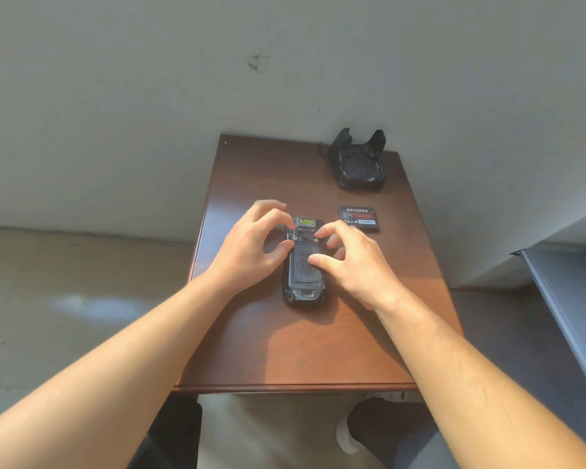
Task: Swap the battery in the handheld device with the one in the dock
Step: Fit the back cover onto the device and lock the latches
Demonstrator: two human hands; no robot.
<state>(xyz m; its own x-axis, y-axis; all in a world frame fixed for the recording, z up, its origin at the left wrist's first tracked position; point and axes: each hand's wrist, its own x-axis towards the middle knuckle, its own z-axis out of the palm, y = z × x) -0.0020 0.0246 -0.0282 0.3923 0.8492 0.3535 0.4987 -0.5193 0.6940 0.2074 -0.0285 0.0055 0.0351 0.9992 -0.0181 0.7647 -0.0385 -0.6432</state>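
While holding, in curled left hand (251,245) and under thumb and forefinger of right hand (352,265), face-down black handheld device (304,282) mid brown wooden worktop (285,350): could slip, shoving it into flat black battery (358,219) nearer right edge.

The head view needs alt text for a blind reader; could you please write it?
Left hand and right hand hold a device lying face down on a table. A loose battery lies right of it; a dock stands beyond.
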